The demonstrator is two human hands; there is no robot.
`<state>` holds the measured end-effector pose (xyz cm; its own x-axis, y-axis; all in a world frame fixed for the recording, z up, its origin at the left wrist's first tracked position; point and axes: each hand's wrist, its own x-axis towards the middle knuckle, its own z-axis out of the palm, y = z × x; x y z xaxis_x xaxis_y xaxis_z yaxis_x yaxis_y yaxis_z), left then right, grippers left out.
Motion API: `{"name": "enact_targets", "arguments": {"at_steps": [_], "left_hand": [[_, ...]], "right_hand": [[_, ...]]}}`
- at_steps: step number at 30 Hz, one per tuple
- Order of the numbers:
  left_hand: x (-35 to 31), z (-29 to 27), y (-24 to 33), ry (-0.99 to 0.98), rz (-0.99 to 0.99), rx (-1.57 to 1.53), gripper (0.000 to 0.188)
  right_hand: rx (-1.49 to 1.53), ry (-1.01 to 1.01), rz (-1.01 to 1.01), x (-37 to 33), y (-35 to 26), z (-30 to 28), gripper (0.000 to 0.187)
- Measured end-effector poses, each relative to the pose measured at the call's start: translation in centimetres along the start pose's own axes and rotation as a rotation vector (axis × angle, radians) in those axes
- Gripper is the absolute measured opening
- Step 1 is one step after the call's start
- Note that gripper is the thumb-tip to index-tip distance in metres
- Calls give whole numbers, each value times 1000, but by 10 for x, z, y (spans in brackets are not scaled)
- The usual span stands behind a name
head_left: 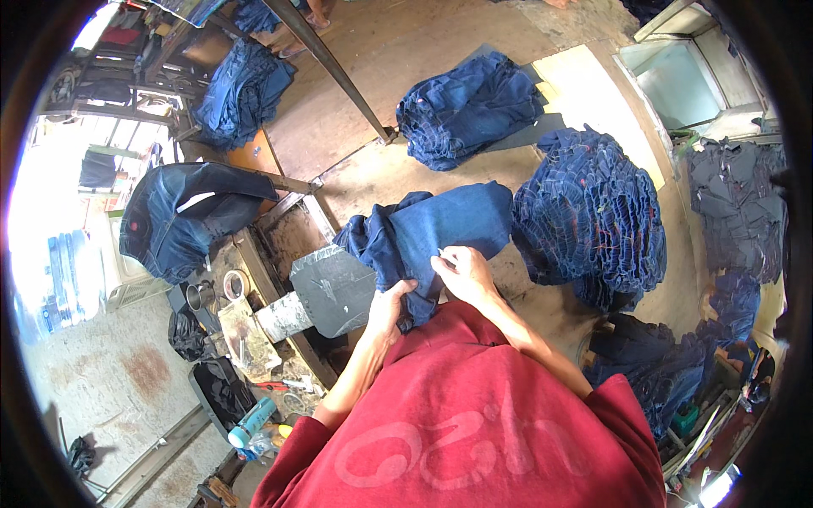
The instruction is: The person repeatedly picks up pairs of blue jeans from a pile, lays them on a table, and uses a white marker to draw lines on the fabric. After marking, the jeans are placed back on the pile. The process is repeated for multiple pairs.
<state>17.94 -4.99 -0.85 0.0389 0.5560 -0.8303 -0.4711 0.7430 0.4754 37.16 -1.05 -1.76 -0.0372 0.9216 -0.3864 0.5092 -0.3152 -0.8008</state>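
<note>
A pair of blue jeans (461,216) lies in front of me, its leg stretched to the upper right and its left end bunched up. My left hand (391,309) is closed on the bunched denim at the near edge, thumb on top. Over the cloth, my right hand (464,273) is closed in a pinch. A small pale tip shows between its thumb and finger, too small to name. Left of the jeans a dark grey board (332,292) sticks out, partly covered by the denim and joined to a whitish wrapped arm (282,317).
Tall stack of folded jeans (593,216) at right; another denim pile (470,106) beyond. Dark jeans (190,212) drape over a stand at left. A slanted metal post (330,68) rises ahead. Tape roll (235,284) and light-blue bottle (252,423) sit at lower left.
</note>
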Motion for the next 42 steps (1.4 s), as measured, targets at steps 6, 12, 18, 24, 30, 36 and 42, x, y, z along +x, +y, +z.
{"name": "enact_targets", "arguments": {"at_steps": [6, 12, 18, 24, 30, 36, 42], "left_hand": [[-4, -6, 6, 7, -142, -83, 33], [6, 9, 6, 31, 16, 156, 29], [-2, -20, 19, -104, -77, 45, 48], [5, -34, 32, -259, 58, 249, 65], [7, -37, 32, -263, 53, 284, 66], [10, -77, 38, -10, 54, -13, 60], [17, -148, 42, -144, 20, -449, 61]], "right_hand": [[-2, -8, -3, -1, 2, 4, 40], [17, 50, -31, 0, 6, 8, 42], [61, 124, -26, -9, -6, 5, 31], [-178, -123, -259, -22, -47, -44, 19], [-616, -92, -252, -9, -66, -37, 26], [-539, 413, 95, 35, 42, -64, 44], [959, 220, 814, 73, 171, -43, 67]]}}
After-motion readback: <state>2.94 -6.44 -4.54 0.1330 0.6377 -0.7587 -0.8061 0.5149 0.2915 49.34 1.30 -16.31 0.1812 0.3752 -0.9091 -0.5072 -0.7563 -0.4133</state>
